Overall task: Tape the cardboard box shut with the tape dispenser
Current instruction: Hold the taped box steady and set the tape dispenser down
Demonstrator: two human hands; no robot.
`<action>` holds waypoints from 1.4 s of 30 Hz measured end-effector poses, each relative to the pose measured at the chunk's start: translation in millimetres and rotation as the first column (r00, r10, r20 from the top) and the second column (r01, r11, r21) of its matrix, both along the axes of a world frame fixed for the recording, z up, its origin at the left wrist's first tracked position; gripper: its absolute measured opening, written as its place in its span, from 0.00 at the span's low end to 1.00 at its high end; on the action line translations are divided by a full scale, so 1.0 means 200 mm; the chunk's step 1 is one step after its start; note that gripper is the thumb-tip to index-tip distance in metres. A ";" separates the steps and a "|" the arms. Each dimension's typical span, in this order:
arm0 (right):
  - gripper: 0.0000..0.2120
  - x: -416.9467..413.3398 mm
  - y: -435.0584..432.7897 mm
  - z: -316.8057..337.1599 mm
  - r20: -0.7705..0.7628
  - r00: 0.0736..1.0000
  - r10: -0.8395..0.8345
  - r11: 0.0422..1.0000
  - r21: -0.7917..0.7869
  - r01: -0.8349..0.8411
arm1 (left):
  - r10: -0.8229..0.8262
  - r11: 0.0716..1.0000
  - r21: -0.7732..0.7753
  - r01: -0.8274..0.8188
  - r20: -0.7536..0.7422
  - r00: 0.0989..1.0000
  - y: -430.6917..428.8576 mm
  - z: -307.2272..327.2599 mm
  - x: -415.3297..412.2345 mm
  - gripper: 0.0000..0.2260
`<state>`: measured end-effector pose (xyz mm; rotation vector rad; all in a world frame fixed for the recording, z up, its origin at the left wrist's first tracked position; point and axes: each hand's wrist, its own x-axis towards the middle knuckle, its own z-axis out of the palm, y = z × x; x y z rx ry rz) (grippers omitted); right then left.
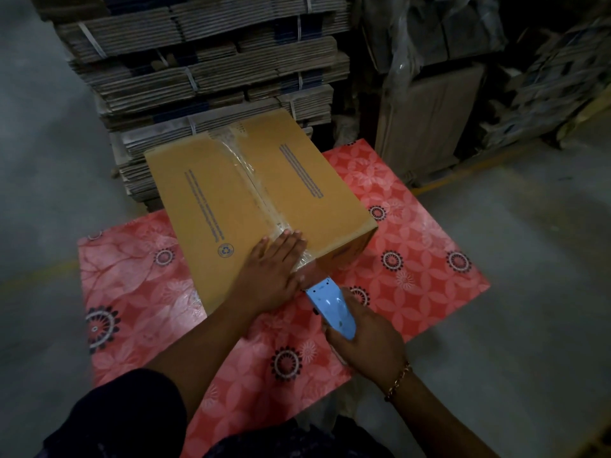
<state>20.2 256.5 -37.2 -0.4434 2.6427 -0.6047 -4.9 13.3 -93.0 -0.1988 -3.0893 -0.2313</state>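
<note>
Lengthwise, tape dispenser [330,305], gripped by right hand [367,348], points boxward; left hand [271,276] seemingly flat on cardboard box [231,193].

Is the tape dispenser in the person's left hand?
No, the right hand grips the blue tape dispenser; the left hand lies flat on the box.

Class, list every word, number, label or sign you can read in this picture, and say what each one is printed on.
No words or numbers can be read.
Recycling symbol, blue, in a circle: on the top of the cardboard box, near its left front corner.
Two long lines of blue print on the box top: too blurred to read.
Tape dispenser: no legible text.
Patterned mat: flower designs only.
</note>
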 end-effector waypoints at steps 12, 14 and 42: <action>0.15 -0.30 -0.17 0.14 0.248 0.955 0.162 0.960 0.182 -0.210 | 0.083 0.995 -0.044 -0.092 -0.167 0.982 0.07 -0.01 -0.04 0.27; 0.23 -0.29 -0.14 0.03 0.330 0.928 0.172 0.919 0.285 -0.271 | 0.071 0.991 -0.098 -0.093 -0.213 0.975 0.07 -0.02 -0.04 0.25; 0.32 -0.18 0.46 0.04 0.338 0.937 0.092 0.996 -0.025 -0.089 | 0.177 0.959 -0.195 -0.206 -0.155 0.972 0.16 -0.02 -0.08 0.27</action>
